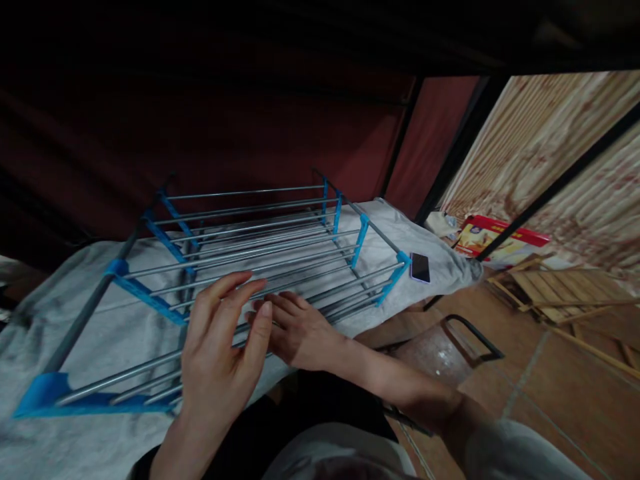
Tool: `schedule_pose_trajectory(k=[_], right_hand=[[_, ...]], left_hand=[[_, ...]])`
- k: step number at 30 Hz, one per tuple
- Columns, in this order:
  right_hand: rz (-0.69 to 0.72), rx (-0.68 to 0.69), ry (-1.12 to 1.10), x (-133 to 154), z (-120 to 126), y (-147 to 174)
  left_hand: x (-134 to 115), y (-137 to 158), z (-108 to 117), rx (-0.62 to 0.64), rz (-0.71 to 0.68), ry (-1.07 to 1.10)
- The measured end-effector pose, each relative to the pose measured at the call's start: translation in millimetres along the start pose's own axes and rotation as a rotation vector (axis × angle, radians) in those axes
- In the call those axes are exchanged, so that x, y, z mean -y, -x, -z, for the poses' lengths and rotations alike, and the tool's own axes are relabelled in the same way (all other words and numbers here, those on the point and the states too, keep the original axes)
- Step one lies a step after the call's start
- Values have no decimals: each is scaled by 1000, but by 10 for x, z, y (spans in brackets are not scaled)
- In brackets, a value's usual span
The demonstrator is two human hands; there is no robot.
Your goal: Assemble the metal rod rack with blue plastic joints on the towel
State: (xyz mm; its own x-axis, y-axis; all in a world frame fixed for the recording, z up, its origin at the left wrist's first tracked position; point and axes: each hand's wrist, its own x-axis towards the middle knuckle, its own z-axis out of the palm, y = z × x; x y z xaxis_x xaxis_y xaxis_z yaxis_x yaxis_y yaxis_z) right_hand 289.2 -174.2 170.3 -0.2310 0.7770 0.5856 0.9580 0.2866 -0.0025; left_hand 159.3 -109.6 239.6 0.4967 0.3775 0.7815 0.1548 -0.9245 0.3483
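Note:
A rack (253,251) of thin metal tubes with blue plastic side brackets, much like a shoe rack, lies on a grey cloth (95,320) in front of me. My left hand (220,340) is raised over the rack's near tubes, palm turned to the right, with fingers curved and thumb apart. Nothing shows in its grasp. Just right of it, my right hand (300,333) reaches leftward over the near tubes with fingers stretched out. Its fingertips lie partly behind my left thumb, and I cannot tell whether they touch a tube.
On the cloth right of the rack rests a phone (420,267). A red and yellow box (500,239) stands beyond the cloth's right end. Folded wooden slats (575,293) and a black-framed chair (440,353) are on the tiled floor. A dark red panel (250,140) rises behind.

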Motion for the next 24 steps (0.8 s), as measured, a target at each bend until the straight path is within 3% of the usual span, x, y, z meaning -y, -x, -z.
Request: schedule_pose_trajectory(k=[3,8,11,13,17,20,24], right_hand=[[-205,-201,-19,-228,297,531],[-911,-809,-35,-1023,601,1459],[-1160,-844,-324,-1429,596,1755],[-1165,-797,-441,-1552,553,1810],[-1084,-756,-385,-1579,480,1773],[-1100,-756,-372,-1585,473,1771],[-1093,-734,-423,-1608,491,1806]], left_hand=[[-130,-73,-183,26,-7,24],[-478,-177,-912,312,-127,-7],[-646,-255,-1414,478,-207,-24],[-708,-310,-1689,562,-235,-40],[-755,-391,-2035,712,-240,-101],[-769,-417,-2145,782,-237,-119],[-766,-408,-2196,781,-228,-112]])
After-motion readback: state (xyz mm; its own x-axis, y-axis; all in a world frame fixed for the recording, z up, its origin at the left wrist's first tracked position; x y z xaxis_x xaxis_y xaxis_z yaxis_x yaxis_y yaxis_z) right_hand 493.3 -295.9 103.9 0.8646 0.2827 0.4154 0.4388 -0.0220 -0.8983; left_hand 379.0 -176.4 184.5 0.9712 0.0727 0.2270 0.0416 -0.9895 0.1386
